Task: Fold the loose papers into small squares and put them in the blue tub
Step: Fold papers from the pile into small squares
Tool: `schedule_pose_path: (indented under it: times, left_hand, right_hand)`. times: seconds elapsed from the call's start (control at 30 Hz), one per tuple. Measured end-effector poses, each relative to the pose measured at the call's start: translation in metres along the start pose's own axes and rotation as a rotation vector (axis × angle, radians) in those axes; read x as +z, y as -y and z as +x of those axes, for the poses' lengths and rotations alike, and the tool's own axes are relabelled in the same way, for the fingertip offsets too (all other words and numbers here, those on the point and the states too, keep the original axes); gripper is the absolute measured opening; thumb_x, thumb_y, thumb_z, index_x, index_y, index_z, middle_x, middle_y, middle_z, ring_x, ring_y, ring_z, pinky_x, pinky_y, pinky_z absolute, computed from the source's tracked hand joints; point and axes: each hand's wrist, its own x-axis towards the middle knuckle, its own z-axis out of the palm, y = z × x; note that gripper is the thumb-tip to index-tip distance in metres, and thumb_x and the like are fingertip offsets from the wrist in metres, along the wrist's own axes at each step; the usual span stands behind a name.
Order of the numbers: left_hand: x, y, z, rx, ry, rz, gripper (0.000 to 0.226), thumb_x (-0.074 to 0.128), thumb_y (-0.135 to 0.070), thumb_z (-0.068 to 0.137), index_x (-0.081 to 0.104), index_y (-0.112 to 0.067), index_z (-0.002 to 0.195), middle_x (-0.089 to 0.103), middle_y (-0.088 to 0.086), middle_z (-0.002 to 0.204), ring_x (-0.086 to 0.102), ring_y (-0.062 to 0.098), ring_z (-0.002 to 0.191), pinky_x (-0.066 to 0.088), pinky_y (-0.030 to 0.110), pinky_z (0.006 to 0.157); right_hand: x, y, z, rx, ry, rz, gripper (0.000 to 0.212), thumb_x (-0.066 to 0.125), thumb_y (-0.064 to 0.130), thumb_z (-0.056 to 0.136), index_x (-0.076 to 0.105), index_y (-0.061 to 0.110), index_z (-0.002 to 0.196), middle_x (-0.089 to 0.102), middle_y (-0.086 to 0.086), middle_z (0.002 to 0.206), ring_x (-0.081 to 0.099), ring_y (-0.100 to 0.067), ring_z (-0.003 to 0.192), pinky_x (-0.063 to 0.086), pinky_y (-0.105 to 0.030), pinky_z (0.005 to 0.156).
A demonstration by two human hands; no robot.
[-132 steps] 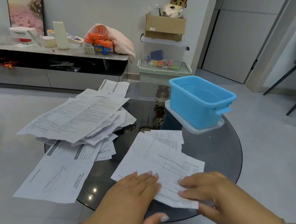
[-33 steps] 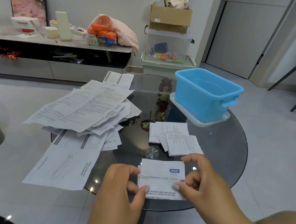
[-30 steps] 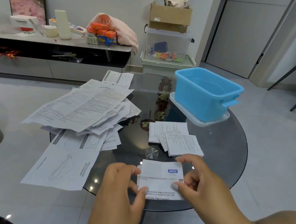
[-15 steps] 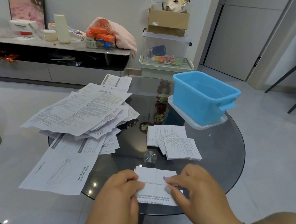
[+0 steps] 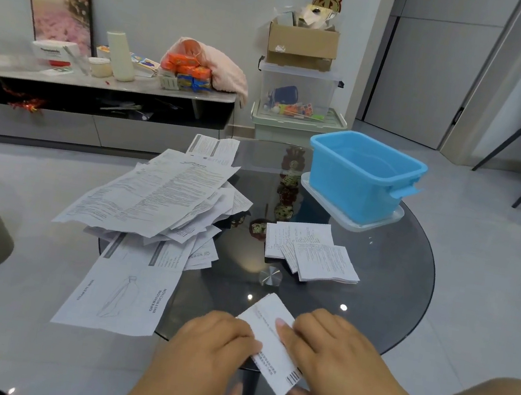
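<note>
Here, at the near edge of a round dark glass table (image 5: 401, 286), a person presses a folded paper (image 5: 268, 337) flat with both hands. The paper is a narrow white rectangle lying tilted, its long axis running from the far left to the near right, with a printed barcode at its near right end, which juts past the table's rim. The left hand (image 5: 211, 356) lies over the paper's left long edge, fingers curled loosely down onto it; the right hand (image 5: 332, 360) lies across the right side, its fingers held straight and pressing, the thumb tucked at the paper's near end. The two hands are close together, separated only by the visible strip of paper. Farther in, near the table's centre, a small stack of folded squares (image 5: 311, 252) rests beside a round metal fitting (image 5: 270, 276) in the glass. The blue tub (image 5: 362, 175) stands on a clear lid (image 5: 380, 223) at the far right of the table, well apart from the hands; no paper shows inside it. A loose heap of unfolded papers (image 5: 158, 195) covers the left side, its sheets fanned toward the far right, and one large instruction sheet (image 5: 119, 298) hangs over the near left edge. Behind, a low cabinet (image 5: 96, 112) lines the far wall.
</note>
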Motion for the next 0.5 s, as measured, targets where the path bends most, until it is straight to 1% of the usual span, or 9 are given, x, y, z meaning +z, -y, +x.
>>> schedule_pose_path:
  times: [0.07,0.1,0.17,0.2,0.23,0.27,0.33,0.4,0.5]
  left_hand:
    - [0.003,-0.001,-0.005,-0.008,0.037,0.010,0.049,0.059,-0.036,0.054,0.059,-0.026,0.102,0.057,-0.010,0.105,0.055,0.009,0.095,0.051,0.024,0.074]
    - [0.002,-0.001,-0.007,-0.024,0.045,0.007,0.049,0.059,-0.037,0.055,0.059,-0.026,0.103,0.057,-0.009,0.107,0.055,0.009,0.097,0.051,0.024,0.074]
    - [0.000,-0.001,-0.008,-0.048,0.045,-0.005,0.047,0.059,-0.037,0.057,0.057,-0.028,0.103,0.056,-0.008,0.110,0.055,0.008,0.098,0.052,0.024,0.074]
    - [-0.001,-0.002,-0.009,-0.053,0.042,-0.010,0.045,0.059,-0.037,0.059,0.058,-0.028,0.103,0.056,-0.008,0.110,0.055,0.009,0.098,0.053,0.025,0.073]
    - [-0.001,-0.002,-0.009,-0.049,0.031,-0.013,0.041,0.059,-0.035,0.062,0.059,-0.027,0.102,0.057,-0.008,0.109,0.056,0.009,0.097,0.052,0.026,0.072]
    - [-0.001,-0.003,-0.008,-0.045,0.010,-0.017,0.035,0.058,-0.032,0.065,0.061,-0.026,0.100,0.059,-0.007,0.106,0.057,0.010,0.095,0.051,0.025,0.072]
    - [0.001,-0.003,-0.006,-0.052,-0.053,-0.019,0.021,0.056,-0.029,0.075,0.067,-0.024,0.092,0.061,-0.009,0.100,0.057,0.010,0.090,0.047,0.023,0.073]
    - [0.004,-0.004,-0.003,-0.087,-0.088,-0.017,0.018,0.054,-0.031,0.082,0.070,-0.024,0.083,0.059,-0.013,0.097,0.056,0.008,0.087,0.043,0.022,0.073]
    - [0.007,-0.005,0.001,-0.127,-0.084,-0.026,0.018,0.057,-0.035,0.082,0.068,-0.023,0.075,0.057,-0.015,0.093,0.054,0.006,0.084,0.041,0.018,0.073]
  right_hand:
    - [-0.007,0.003,0.000,0.029,0.065,0.072,0.064,0.063,0.060,0.064,0.066,0.019,0.114,0.052,0.009,0.087,0.048,-0.010,0.077,0.046,-0.019,0.060]
    - [-0.013,0.003,-0.001,0.057,0.110,0.134,0.065,0.060,0.060,0.066,0.063,0.023,0.118,0.049,0.012,0.092,0.046,-0.007,0.083,0.046,-0.015,0.063]
    - [-0.025,-0.006,-0.001,0.135,0.192,0.365,0.060,0.050,0.054,0.071,0.054,0.032,0.126,0.042,0.019,0.104,0.042,0.000,0.098,0.042,-0.011,0.077]
    - [-0.030,-0.009,0.001,0.199,0.234,0.532,0.057,0.046,0.048,0.070,0.053,0.035,0.126,0.041,0.022,0.106,0.040,0.002,0.104,0.038,-0.009,0.081]
    - [-0.033,-0.013,0.005,0.271,0.220,0.663,0.052,0.046,0.043,0.070,0.056,0.037,0.121,0.043,0.023,0.105,0.042,0.003,0.105,0.036,-0.008,0.081]
    - [-0.034,-0.016,0.010,0.350,0.156,0.708,0.043,0.049,0.039,0.073,0.057,0.039,0.115,0.047,0.023,0.102,0.044,0.002,0.102,0.037,-0.009,0.079]
    - [-0.028,-0.018,0.026,0.484,0.045,0.670,0.025,0.056,0.038,0.084,0.055,0.041,0.109,0.050,0.021,0.097,0.047,0.002,0.095,0.039,-0.014,0.079]
    - [-0.022,-0.015,0.041,0.526,0.064,0.557,0.024,0.056,0.040,0.089,0.053,0.038,0.113,0.049,0.018,0.098,0.046,0.000,0.094,0.040,-0.018,0.083]
    - [-0.015,-0.012,0.055,0.513,0.109,0.479,0.012,0.058,0.037,0.089,0.056,0.031,0.100,0.048,0.012,0.102,0.043,-0.006,0.099,0.039,-0.021,0.085]
